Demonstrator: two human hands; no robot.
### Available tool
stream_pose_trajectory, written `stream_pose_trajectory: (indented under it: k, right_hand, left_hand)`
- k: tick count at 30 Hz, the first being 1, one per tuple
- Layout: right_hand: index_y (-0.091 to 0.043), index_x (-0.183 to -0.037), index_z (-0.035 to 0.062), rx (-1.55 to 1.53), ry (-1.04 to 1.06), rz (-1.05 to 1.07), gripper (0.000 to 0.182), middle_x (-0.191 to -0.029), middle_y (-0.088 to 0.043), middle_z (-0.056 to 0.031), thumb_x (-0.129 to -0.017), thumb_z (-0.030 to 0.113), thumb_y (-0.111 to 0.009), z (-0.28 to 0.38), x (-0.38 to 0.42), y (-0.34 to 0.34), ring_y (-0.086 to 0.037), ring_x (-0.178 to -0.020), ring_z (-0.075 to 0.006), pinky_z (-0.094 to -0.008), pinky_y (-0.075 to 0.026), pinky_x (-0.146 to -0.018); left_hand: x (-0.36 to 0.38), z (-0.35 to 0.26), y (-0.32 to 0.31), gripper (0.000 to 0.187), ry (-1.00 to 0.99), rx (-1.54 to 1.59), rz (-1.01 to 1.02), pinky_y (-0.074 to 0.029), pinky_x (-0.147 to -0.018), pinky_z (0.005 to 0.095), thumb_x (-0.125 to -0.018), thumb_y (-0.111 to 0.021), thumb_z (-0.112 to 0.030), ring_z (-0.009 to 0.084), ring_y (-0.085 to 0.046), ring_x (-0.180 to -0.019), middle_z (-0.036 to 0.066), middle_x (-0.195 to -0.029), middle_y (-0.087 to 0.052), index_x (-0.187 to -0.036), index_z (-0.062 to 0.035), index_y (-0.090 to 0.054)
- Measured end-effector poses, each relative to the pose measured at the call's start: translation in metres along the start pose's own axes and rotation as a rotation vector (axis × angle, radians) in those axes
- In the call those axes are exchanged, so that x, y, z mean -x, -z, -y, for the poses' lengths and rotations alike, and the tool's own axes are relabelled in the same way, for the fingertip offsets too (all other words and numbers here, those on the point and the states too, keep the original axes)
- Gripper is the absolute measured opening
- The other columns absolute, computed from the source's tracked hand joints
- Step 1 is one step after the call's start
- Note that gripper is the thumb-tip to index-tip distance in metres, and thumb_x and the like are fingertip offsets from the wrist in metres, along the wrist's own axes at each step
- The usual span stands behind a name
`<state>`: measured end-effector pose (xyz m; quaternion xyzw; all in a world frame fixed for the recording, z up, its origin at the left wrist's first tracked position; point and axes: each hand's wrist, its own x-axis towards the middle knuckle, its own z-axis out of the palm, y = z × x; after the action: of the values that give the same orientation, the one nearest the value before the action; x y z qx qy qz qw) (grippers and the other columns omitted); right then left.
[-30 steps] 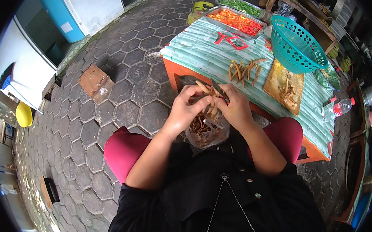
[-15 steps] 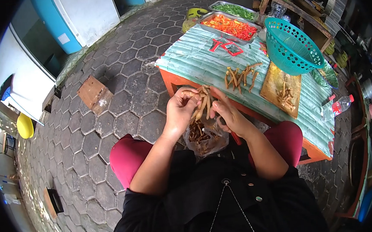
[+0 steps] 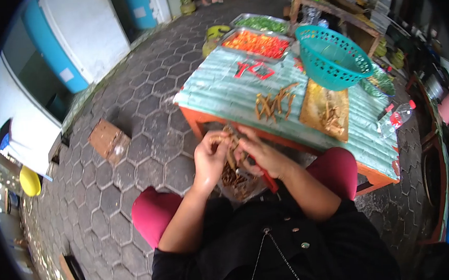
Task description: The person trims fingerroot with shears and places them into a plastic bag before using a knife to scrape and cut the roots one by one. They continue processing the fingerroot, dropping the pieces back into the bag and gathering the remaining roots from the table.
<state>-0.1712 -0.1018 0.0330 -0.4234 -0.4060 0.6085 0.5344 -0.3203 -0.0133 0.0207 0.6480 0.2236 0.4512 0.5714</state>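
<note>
I see the grey hexagonal paving-stone floor [image 3: 145, 124] filling most of the view; on it stands the low orange-framed table [image 3: 221, 91] under a ribbed pale-green cover; on the table's far end sit a rectangular metal tray of chopped red chillies [image 3: 255, 43] and, behind it, a rectangular metal tray of green chillies [image 3: 258, 23]; towards the right a round teal perforated plastic basket [image 3: 330, 57] lies tilted, its rim over a square brown wooden cutting board [image 3: 322, 111] with a few cut pieces on it; just left of the board lies a loose heap of thin brown finger-shaped roots [image 3: 273, 104]; at the table's right edge a clear plastic bottle with a red cap [image 3: 397, 119] lies on its side.

Nearer me, between the knees in dark-pink trousers, a clear plastic bag of brown root pieces [image 3: 238, 183] sits just below my hands; my left hand [image 3: 208, 159] has its grip curled shut round a small bunch of pale brown roots [image 3: 228, 142], held above the bag and in front of the table's near edge; my right hand [image 3: 259, 156] touches the same bunch with its fingertips, and a knife with a red handle [image 3: 267, 178] sticks out below that palm, the grip closed on it.
</note>
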Motion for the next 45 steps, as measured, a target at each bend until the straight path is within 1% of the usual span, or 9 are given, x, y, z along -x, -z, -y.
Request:
stream_pose_trajectory:
  k: [9, 17, 23, 25, 28, 32, 34, 37, 45]
  right_hand:
    - [-0.025, -0.136, 0.0127, 0.015, -0.026, -0.060, 0.056, -0.091, -0.051, -0.0065, -0.096, 0.046, -0.045, -0.002, -0.003, 0.001, -0.037, -0.040, -0.0065, -0.0199, -0.029, -0.034]
    - [-0.059, -0.090, 0.0059, 0.469, 0.274, -0.274, 0.018, -0.075, -0.057, 0.0018, -0.086, 0.022, -0.067, -0.010, -0.012, 0.021, -0.045, -0.055, -0.0020, -0.0182, -0.033, -0.045]
    - [-0.060, -0.095, 0.0080, 0.347, 0.191, -0.751, 0.021, -0.072, -0.056, -0.0006, -0.084, 0.024, -0.068, 0.020, -0.018, 0.077, -0.038, -0.041, -0.0046, -0.0220, -0.025, -0.034]
    - [-0.065, -0.103, 0.0027, 0.557, 0.276, -1.015, 0.033, -0.078, -0.061, -0.0049, -0.082, 0.027, -0.070, 0.020, -0.025, 0.096, -0.057, -0.072, -0.0123, -0.0274, -0.045, -0.067]
    - [-0.061, -0.116, 0.0048, 0.661, 0.222, -1.049, 0.043, -0.083, -0.063, -0.0078, -0.080, 0.028, -0.070, 0.016, -0.026, 0.096, -0.060, -0.078, -0.0169, -0.0311, -0.047, -0.072]
    - [-0.060, -0.118, 0.0069, 0.779, 0.271, -0.733, 0.043, -0.088, -0.065, -0.0093, -0.081, 0.027, -0.068, 0.001, -0.028, 0.075, -0.063, -0.086, -0.0208, -0.0341, -0.046, -0.078]
    - [-0.060, -0.117, 0.0065, 0.824, 0.264, -0.660, 0.041, -0.087, -0.065, -0.0094, -0.082, 0.026, -0.067, -0.001, -0.024, 0.065, -0.063, -0.084, -0.0202, -0.0332, -0.047, -0.077]
    - [-0.061, -0.116, 0.0052, 0.830, 0.222, -0.557, 0.036, -0.084, -0.065, -0.0087, -0.084, 0.021, -0.065, 0.001, -0.014, 0.047, -0.062, -0.077, -0.0182, -0.0308, -0.047, -0.073]
    - [-0.061, -0.116, 0.0052, 0.868, 0.198, -0.391, 0.034, -0.081, -0.063, -0.0054, -0.084, 0.015, -0.064, 0.003, -0.009, 0.029, -0.061, -0.076, -0.0135, -0.0285, -0.047, -0.071]
  left_hand:
    - [-0.005, -0.013, 0.001, 0.003, -0.124, -0.200, 0.000, -0.046, -0.066, 0.0218, -0.090, -0.057, 0.000, 0.0067, -0.057, -0.074, 0.004, -0.078, -0.061, -0.092, 0.0009, -0.058]
    - [-0.008, -0.002, 0.004, 0.017, 0.246, 0.081, 0.263, -0.047, -0.068, 0.0209, -0.095, -0.056, -0.017, 0.0071, -0.058, -0.076, 0.002, -0.084, -0.063, -0.096, 0.0001, -0.060]
    - [-0.021, 0.019, 0.035, 0.025, 0.513, -0.216, 0.282, -0.049, -0.069, 0.0243, -0.096, -0.051, -0.024, 0.0129, -0.061, -0.078, 0.005, -0.085, -0.063, -0.098, -0.0004, -0.060]
    - [-0.021, 0.034, 0.044, 0.024, 0.646, -0.336, 0.524, -0.051, -0.067, 0.0261, -0.093, -0.053, -0.021, 0.0152, -0.063, -0.083, 0.008, -0.088, -0.065, -0.097, 0.0012, -0.062]
    - [-0.010, 0.083, 0.035, 0.024, 0.808, -0.403, 0.900, -0.053, -0.068, 0.0289, -0.089, -0.055, -0.018, 0.0168, -0.064, -0.087, 0.009, -0.092, -0.068, -0.100, 0.0010, -0.065]
    - [0.018, 0.159, 0.014, 0.026, 0.828, -0.479, 1.047, -0.053, -0.074, 0.0347, -0.088, -0.053, -0.016, 0.0217, -0.066, -0.089, 0.012, -0.097, -0.069, -0.104, -0.0008, -0.066]
    - [0.016, 0.230, 0.021, 0.030, 0.265, -1.238, 1.114, -0.053, -0.080, 0.0367, -0.087, -0.057, -0.021, 0.0279, -0.067, -0.092, 0.018, -0.105, -0.067, -0.106, -0.0002, -0.065]
    - [0.016, 0.267, 0.055, 0.026, 0.612, -1.327, 0.314, -0.051, -0.085, 0.0385, -0.082, -0.060, -0.020, 0.0306, -0.066, -0.096, 0.018, -0.107, -0.066, -0.099, -0.0015, -0.068]
    - [0.007, 0.225, 0.039, 0.030, 0.639, -0.959, 0.460, -0.049, -0.087, 0.0414, -0.077, -0.066, -0.024, 0.0350, -0.063, -0.098, 0.018, -0.112, -0.064, -0.103, -0.0071, -0.069]
